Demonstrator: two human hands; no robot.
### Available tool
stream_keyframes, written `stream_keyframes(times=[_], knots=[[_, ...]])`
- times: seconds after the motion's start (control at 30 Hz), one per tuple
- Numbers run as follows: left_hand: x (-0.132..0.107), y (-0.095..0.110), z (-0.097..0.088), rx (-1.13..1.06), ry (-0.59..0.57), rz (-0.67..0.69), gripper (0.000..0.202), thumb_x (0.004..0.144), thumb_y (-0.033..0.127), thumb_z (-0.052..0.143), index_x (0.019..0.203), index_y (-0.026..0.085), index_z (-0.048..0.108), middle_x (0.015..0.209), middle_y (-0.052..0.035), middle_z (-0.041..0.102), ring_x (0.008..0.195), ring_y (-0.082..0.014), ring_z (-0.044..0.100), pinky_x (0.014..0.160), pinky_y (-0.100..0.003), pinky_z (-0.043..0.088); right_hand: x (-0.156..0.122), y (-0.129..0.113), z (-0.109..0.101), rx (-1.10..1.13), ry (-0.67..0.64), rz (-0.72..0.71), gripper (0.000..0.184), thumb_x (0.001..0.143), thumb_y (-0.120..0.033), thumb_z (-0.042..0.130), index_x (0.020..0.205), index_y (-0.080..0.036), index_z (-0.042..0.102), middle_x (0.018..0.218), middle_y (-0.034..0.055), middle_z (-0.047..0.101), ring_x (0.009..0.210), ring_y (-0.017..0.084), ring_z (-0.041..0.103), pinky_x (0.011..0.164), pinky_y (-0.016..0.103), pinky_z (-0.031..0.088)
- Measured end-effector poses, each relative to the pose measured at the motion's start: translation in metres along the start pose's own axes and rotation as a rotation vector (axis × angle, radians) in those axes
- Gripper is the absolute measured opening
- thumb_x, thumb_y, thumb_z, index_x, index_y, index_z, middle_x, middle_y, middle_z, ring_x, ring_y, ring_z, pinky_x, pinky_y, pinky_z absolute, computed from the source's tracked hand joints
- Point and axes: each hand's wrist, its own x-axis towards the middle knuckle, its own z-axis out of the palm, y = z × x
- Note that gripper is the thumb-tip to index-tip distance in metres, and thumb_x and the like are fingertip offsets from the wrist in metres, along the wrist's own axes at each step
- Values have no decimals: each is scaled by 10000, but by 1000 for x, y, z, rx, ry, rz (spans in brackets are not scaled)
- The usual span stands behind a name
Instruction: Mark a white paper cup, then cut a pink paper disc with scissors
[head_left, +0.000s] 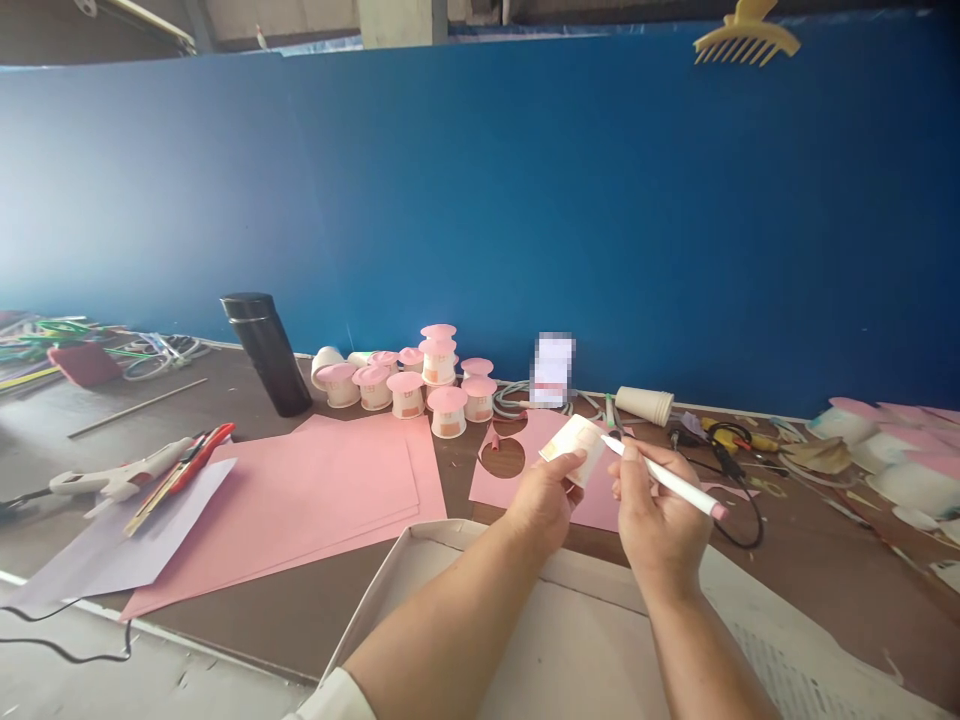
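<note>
My left hand (546, 500) grips a white paper cup (576, 446), tilted, with faint yellowish marks on its side. In my right hand (664, 515) is a white marker (679, 485) with a pink end, its tip at the cup's side; whether it touches I cannot tell. Both hands are above the near edge of a pink sheet (517, 488) with round holes cut in it. A pink marker cap (494, 438) sits by one hole. Beyond, several upturned paper cups (448, 424) with pink paper discs on top stand grouped, some stacked.
Left are pink sheets (315, 500), a black flask (268, 350), a glue gun (120, 475) and a red utility knife (184, 470). A shallow box (360, 610) lies under my arms. Stacked cups (645, 404), a black cable (757, 530) and more cups (911, 480) are right. A blue partition (480, 200) stands behind.
</note>
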Motion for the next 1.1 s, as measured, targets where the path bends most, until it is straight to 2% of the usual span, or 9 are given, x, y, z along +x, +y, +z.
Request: stream_keyframes(times=[0.83, 1.1], knots=[[2, -4, -3, 35, -66, 51, 385, 566, 246, 799, 930, 199, 683, 963, -29, 652, 819, -132, 528, 740, -268, 344, 0, -2, 0, -7, 1, 8, 295, 820, -435, 609, 895, -151, 638, 643, 58, 662, 549, 169, 625, 522, 283, 499], [2, -4, -3, 34, -65, 45, 392, 576, 235, 797, 950, 195, 682, 980, -38, 656, 840, -138, 538, 755, -265, 356, 0, 0, 0, -38, 7, 12, 280, 820, -417, 610, 891, -148, 643, 680, 72, 673, 595, 179, 642, 577, 305, 517]])
